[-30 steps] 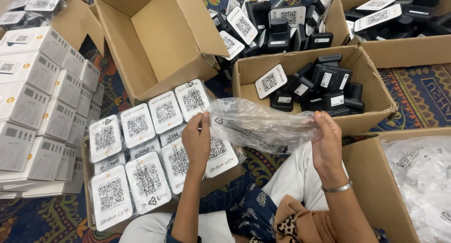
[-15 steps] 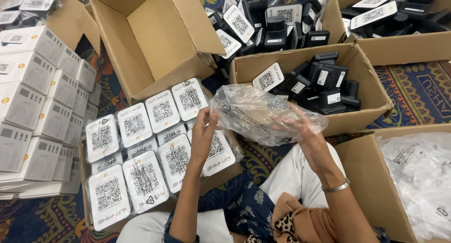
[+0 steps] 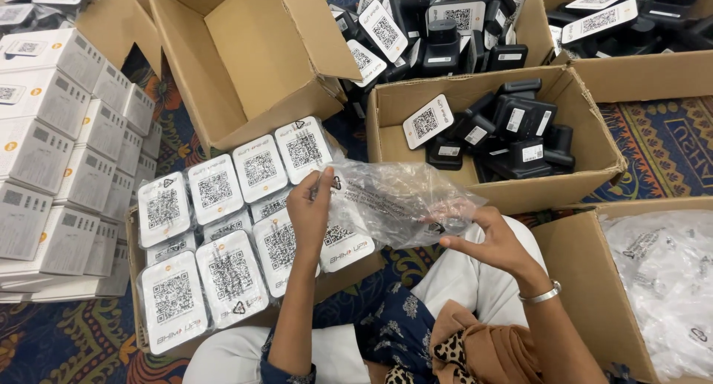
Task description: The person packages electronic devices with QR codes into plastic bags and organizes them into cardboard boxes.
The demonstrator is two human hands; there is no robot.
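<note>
A crumpled clear plastic bag [image 3: 401, 202] with dark print stretches between both hands: left hand [image 3: 310, 209] fingers pinch its left edge, right hand [image 3: 486, 235] fingertips grip its right end.

Clear plastic bag [image 3: 401, 202]: thin, transparent, heavily crinkled, faint dark print on its surface. It is held off the ground, stretched roughly level and pinched at both ends, at 9 o'clock and at 3 o'clock. It looks empty, though the creases make that hard to confirm. Its 9 o'clock end overlaps the white coded plates in the box beneath.
</note>
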